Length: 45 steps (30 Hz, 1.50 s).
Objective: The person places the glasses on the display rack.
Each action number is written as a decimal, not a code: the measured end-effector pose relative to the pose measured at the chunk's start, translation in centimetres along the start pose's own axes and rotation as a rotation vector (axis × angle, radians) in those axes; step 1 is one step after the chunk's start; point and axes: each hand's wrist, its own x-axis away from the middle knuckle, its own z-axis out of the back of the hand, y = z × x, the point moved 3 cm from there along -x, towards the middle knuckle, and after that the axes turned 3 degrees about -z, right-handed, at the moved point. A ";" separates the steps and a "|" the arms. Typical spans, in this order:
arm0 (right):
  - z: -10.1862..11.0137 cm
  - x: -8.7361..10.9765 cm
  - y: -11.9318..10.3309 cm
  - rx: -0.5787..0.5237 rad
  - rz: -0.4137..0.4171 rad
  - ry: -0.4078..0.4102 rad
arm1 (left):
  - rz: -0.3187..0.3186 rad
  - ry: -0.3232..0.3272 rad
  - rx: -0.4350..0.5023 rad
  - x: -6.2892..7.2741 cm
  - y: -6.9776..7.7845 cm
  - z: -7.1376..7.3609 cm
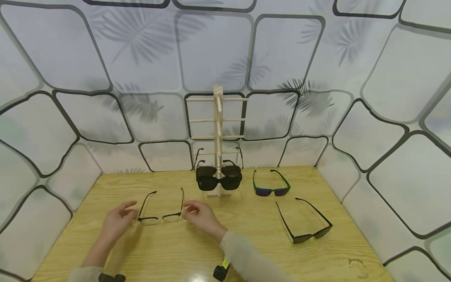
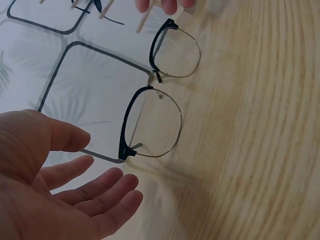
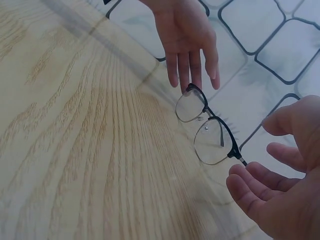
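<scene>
A pair of eyeglasses (image 1: 171, 215) with black brow bars and thin metal lower rims rests on the wooden table, temples unfolded and pointing away. Beside their left hinge is my left hand (image 1: 119, 222), fingers loosely spread; in the left wrist view the thumb and fingers stand apart from the frame (image 2: 131, 110). My right hand (image 1: 203, 218) is at the right hinge, its fingers relaxed. The right wrist view puts its fingertips (image 3: 240, 172) close to that hinge, with the thumb apart; whether they touch it I cannot tell.
A wooden display rack (image 1: 218, 117) stands at the back, with dark sunglasses (image 1: 219, 183) and another pair (image 1: 206, 171) behind them low on it. Right of it lie green-framed sunglasses (image 1: 263, 192) and black sunglasses (image 1: 303, 238). Patterned cloth walls (image 1: 151, 117) enclose the table (image 1: 169, 254).
</scene>
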 end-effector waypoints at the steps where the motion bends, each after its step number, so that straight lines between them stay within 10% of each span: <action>1: -0.1 0.0 0.0 0.002 -0.003 -0.002 | 0.001 -0.001 0.002 -0.1 0.0 -0.1; 45: -2.0 -0.7 0.8 0.035 -0.086 -0.021 | 0.024 -0.078 0.064 0.0 -0.6 -1.5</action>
